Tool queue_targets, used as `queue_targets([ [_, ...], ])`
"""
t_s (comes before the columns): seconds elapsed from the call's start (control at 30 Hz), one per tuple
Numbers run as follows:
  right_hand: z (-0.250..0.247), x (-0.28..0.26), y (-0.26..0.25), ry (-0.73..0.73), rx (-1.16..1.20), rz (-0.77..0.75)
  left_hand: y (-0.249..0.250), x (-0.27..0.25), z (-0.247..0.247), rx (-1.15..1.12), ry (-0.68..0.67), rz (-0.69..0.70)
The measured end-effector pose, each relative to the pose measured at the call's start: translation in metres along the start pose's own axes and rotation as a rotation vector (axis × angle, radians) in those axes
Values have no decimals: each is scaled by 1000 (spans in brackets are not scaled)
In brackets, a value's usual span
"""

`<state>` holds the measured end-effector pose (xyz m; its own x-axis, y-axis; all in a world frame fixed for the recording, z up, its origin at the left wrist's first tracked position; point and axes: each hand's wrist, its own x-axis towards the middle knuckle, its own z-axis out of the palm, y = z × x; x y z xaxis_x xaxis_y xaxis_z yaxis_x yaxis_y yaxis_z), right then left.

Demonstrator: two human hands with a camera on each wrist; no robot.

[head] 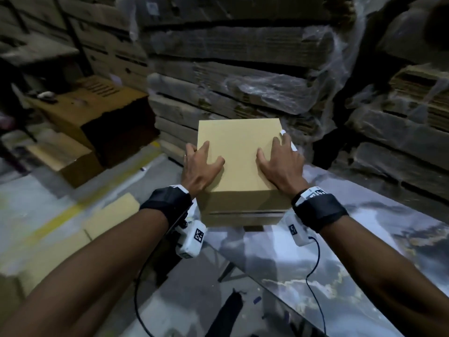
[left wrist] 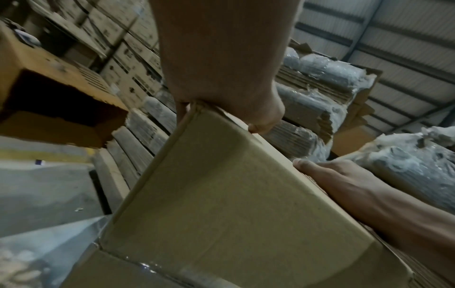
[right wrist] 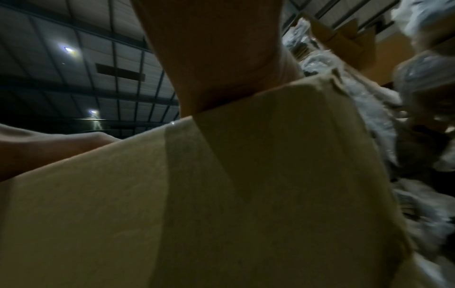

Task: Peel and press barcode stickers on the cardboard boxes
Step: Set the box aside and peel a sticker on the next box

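- Cardboard box [head: 239, 164]: one, plain-topped, on the near edge of your shiny table [head: 364, 251]; keep it square and steady.
- Left hand [head: 200, 166]: fingers spread flat on the lid, thumb apart; press evenly.
- Right hand [head: 283, 164]: fingers spread on the lid, tips touching one white sticker [head: 288, 139] at the right edge; whether they pinch it, you cannot tell.
- Beyond: wrapped cardboard stacks [head: 243, 69], several.

Close, dim and blurred. Fills the lower frame: a tan cardboard box [right wrist: 246, 194], a strip of clear tape [right wrist: 182, 148] running down its face. At top centre, the right hand [right wrist: 216, 58] presses on the box's upper edge, fingers hidden. At upper left, a dark ceiling [right wrist: 74, 68] with two lights. At right, plastic-wrapped cardboard stacks [right wrist: 369, 117].
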<state>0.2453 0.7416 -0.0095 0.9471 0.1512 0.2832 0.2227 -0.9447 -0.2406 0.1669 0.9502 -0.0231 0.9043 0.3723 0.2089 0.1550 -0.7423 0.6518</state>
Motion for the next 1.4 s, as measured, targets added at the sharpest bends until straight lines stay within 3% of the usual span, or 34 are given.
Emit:
queue_targets([
  [0.33, 50, 25, -165, -23, 20, -225, -136, 26, -91, -29, 136, -190],
  [0.73, 107, 9, -339, -116, 99, -491, -279, 1, -187, 12, 284, -399],
  [1.13, 208, -43, -463, -387, 290, -730, -392, -65, -248, 127, 308, -752],
  [1.4, 276, -90, -521, -576, 363, -857, -463, -107, -259, 98, 321, -986],
])
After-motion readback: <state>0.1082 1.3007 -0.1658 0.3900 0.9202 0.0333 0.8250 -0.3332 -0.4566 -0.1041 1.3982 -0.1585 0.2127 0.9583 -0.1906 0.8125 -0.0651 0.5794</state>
